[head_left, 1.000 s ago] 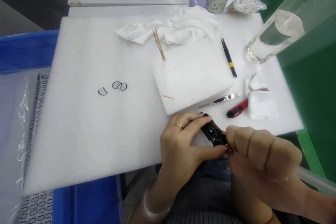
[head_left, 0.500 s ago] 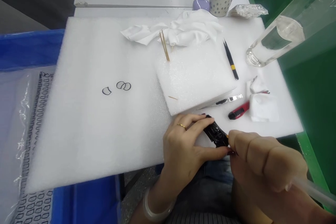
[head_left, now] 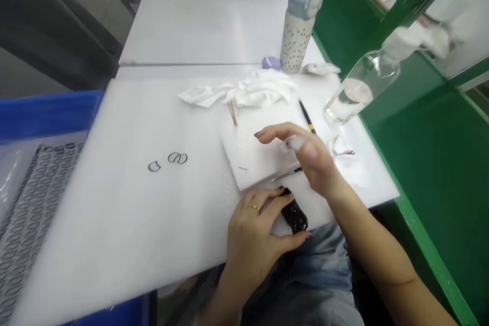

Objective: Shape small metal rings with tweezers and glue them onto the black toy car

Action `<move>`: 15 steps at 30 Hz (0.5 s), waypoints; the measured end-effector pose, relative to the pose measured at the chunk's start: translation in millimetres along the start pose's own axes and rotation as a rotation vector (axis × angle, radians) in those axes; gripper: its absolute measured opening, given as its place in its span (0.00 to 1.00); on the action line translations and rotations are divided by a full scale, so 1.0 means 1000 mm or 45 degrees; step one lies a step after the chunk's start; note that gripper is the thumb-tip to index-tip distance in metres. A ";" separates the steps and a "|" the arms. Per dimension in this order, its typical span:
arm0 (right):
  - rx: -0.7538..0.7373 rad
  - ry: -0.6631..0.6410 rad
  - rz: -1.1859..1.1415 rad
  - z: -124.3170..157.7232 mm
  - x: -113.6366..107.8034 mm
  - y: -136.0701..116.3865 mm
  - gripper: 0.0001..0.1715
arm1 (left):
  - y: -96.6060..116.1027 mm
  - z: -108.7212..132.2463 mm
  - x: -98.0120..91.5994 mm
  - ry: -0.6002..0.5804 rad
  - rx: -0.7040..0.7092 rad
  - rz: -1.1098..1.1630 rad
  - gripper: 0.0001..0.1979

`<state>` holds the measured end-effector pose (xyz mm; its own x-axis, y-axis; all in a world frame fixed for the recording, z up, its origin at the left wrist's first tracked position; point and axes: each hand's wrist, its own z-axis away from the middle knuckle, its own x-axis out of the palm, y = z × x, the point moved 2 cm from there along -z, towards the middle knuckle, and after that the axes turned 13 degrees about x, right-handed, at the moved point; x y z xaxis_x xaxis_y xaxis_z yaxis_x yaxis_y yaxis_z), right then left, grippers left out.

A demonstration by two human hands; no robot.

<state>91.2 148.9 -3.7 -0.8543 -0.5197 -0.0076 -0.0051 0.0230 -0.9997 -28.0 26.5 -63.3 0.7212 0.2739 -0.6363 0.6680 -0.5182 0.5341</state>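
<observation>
While the L hand (head_left: 254, 232) pinches a small glossy black part (head_left: 294, 214) btwn thumb & fingers (thumb at the lower end, fingertips at the upper), the R hand (head_left: 315, 160) is up over the white foam block (head_left: 244, 145), well apart from it. R hand is blurred: forefinger reaches out to the left, thumb closes on a whitish translucent item (head_left: 294, 142), whose shape is too smeared to tell. Black part is at the near edge of the big white foam sheet (head_left: 114, 224), just above the person's lap; can't tell if it touches the sheet. L hand wears a gold ring (head_left: 254, 207).

Just beyond the black part, a thin metal tool (head_left: 288, 173) lies along the block's near side, partly behind the R hand. Two thin sticks (head_left: 233, 113) stand at the block's far edge, nr a crumpled white cloth (head_left: 260, 89). A slim black tool w/ a yellow band (head_left: 305, 114) lies to the block's right, btwn it & a clear bottle (head_left: 349, 99) part-filled w/ liquid. Left on the sheet: three thin dark loops (head_left: 154, 166), two overlapping, one apart.
</observation>
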 end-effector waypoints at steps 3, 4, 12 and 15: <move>-0.075 0.235 0.228 0.024 -0.026 0.001 0.36 | -0.001 0.001 0.000 -0.032 0.081 -0.020 0.32; -0.054 0.409 0.363 0.036 -0.036 0.000 0.35 | -0.001 0.001 0.001 -0.043 0.097 -0.025 0.32; 0.386 1.101 1.221 0.082 -0.076 0.021 0.21 | 0.011 0.001 0.001 0.018 0.075 0.033 0.23; 0.424 1.135 1.156 0.093 -0.086 0.023 0.19 | 0.012 0.004 -0.019 0.150 0.189 0.185 0.13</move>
<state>212.4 114.7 -27.9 -0.5337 0.3108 -0.7865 0.7672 -0.2134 -0.6049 -34.4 12.0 -47.0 0.8301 0.2755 -0.4848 0.5275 -0.6699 0.5224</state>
